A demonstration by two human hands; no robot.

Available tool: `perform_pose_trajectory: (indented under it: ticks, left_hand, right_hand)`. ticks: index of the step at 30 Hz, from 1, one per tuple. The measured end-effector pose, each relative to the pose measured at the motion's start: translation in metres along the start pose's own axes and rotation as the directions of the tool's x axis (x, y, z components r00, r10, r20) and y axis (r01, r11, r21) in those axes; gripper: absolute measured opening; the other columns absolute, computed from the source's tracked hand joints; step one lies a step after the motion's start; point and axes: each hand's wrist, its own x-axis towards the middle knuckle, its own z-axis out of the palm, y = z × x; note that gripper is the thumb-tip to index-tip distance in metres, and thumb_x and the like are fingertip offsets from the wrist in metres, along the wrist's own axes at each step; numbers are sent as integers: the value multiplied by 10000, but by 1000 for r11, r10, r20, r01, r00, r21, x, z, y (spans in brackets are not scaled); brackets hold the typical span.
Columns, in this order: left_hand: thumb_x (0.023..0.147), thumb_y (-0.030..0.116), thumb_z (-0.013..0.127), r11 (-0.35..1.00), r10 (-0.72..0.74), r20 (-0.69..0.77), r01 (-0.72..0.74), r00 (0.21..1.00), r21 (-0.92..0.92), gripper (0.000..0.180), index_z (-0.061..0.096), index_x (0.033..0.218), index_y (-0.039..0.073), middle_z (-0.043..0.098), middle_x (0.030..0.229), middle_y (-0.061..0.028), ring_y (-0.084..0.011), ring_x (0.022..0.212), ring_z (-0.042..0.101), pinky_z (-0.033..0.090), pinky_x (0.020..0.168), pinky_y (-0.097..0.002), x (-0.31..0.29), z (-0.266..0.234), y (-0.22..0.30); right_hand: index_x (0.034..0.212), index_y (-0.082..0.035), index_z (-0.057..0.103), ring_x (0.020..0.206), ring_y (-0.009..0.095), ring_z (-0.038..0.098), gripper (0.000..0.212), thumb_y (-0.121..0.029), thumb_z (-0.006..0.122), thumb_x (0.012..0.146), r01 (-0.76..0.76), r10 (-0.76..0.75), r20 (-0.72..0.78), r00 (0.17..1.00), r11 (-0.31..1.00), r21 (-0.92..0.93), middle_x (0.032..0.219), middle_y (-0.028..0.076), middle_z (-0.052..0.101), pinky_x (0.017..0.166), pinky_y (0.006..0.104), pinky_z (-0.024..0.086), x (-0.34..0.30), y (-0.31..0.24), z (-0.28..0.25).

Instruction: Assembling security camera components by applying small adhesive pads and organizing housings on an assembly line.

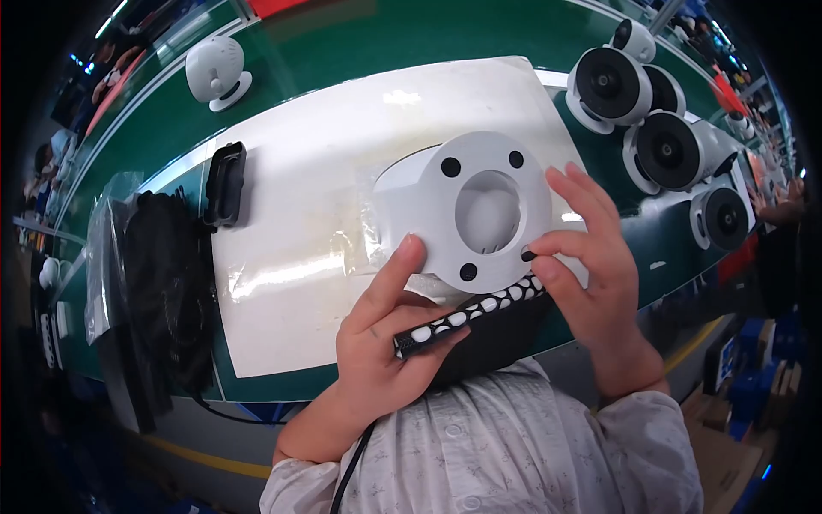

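A white housing with a ring-shaped base (432, 206) rests on the pale sheet in front of me, its base facing up. Three black round pads (450, 167) sit on the ring around a recessed opening. My right hand (591, 257) pinches another small black round pad (528, 254) at the ring's lower right edge, other fingers raised. My left hand (385, 334) presses one fingertip on the ring's left side. Its lower fingers grip a black pad strip (471, 313) with white round gaps, which slants below the ring. Part of the housing is hidden under the base.
The pale sheet (291, 206) lies on a green table (342, 53). A black tray (226, 184) and dark bagged material (167, 283) are at left. One white unit (216, 70) stands at the far left; several black-faced units (610, 81) crowd the far right.
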Motion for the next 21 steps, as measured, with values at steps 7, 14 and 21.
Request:
perform_pose_trajectory:
  ticks: [7,14,21]
  left_hand:
    - [581,-64,694,999,52,-52,-52,997,3,312,565,860,-10,377,1245,-240,-166,695,595,474,629,-239,-2,2,-5]
    - [565,-74,693,995,96,-48,-94,994,29,337,554,866,-10,375,1244,-248,-181,714,599,474,645,-254,-2,2,-5]
    - [567,-68,694,998,61,-48,-61,997,7,318,560,851,-15,387,1243,-229,-187,718,603,479,647,-261,-5,1,-7]
  right_hand:
    - [1097,-33,500,1066,229,451,442,-263,605,734,149,-52,330,942,950,-273,1168,71,473,917,418,274,-5,-19,-21]
    - [1170,20,368,966,148,475,489,-172,579,773,-464,374,308,875,466,754,1042,88,501,812,267,383,2,17,8]
    - [1134,48,367,886,100,500,395,-73,524,792,-539,344,437,831,307,784,970,77,526,778,245,404,13,1,14]
